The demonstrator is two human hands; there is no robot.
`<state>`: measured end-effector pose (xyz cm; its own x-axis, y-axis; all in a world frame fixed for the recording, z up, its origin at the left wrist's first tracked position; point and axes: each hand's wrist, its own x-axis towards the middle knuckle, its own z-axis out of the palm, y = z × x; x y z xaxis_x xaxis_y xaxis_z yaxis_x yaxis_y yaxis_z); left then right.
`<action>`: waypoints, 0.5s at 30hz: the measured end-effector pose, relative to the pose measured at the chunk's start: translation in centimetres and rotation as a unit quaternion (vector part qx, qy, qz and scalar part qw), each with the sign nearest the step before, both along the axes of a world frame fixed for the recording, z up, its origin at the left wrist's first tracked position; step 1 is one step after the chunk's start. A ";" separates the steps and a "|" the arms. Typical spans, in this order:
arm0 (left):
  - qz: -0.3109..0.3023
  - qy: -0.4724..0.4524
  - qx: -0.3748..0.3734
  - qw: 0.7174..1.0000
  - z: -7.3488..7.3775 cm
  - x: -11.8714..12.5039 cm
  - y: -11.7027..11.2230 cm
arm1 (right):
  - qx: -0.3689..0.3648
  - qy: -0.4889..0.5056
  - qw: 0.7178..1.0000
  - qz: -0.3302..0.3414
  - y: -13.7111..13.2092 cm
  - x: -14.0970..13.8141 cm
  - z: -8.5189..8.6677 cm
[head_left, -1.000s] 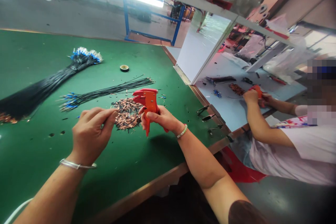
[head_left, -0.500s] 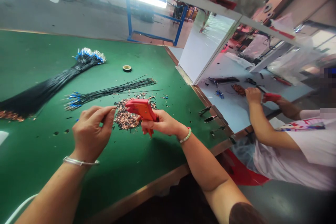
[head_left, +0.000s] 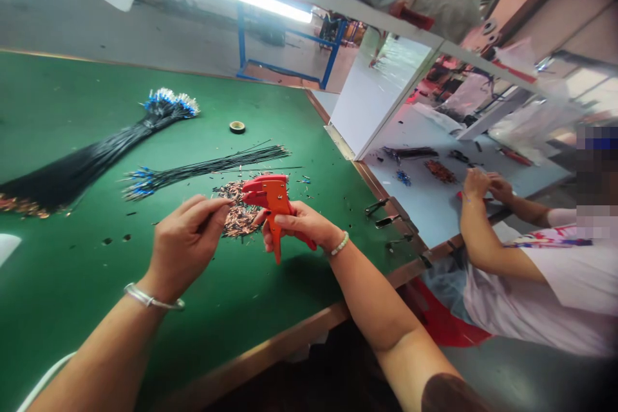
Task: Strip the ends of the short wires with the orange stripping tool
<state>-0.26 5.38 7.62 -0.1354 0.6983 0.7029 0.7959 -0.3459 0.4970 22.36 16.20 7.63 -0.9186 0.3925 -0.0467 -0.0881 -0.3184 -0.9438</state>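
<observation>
My right hand [head_left: 299, 226] grips an orange crimping tool [head_left: 270, 196], held upright over the green table [head_left: 72, 270]. My left hand [head_left: 186, 241] is pinched shut just left of the tool's jaws; what it holds is too small to see. Behind both hands lies a pile of small copper terminals [head_left: 239, 209]. A loose bundle of thin black wires with blue ends [head_left: 203, 168] lies beyond the pile.
A thick tied bundle of black wires [head_left: 87, 161] lies at the far left. A small tape roll [head_left: 237, 127] sits farther back. A co-worker's hands [head_left: 485, 185] work at the light blue bench on the right. Metal clips [head_left: 386, 212] sit at the table's right edge.
My right hand has turned the orange tool back upright after tilting it flat half a second ago. My left hand has shifted slightly right, closer to the tool.
</observation>
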 end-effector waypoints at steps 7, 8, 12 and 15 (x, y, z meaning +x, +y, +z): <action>-0.038 -0.015 -0.008 0.999 0.0 0.2 0.1 | 0.002 -0.032 0.999 0.034 0.1 -0.2 -0.3; -0.037 -0.018 -0.011 0.999 0.1 0.3 0.1 | 0.002 -0.037 0.999 0.033 0.1 -0.2 -0.4; -0.037 -0.023 -0.025 0.999 0.5 0.4 -0.1 | 0.009 -0.050 0.998 0.035 0.1 -0.1 -0.5; -0.040 -0.024 -0.023 0.999 0.7 0.3 -0.1 | 0.029 -0.067 0.997 0.023 0.1 -0.2 -0.2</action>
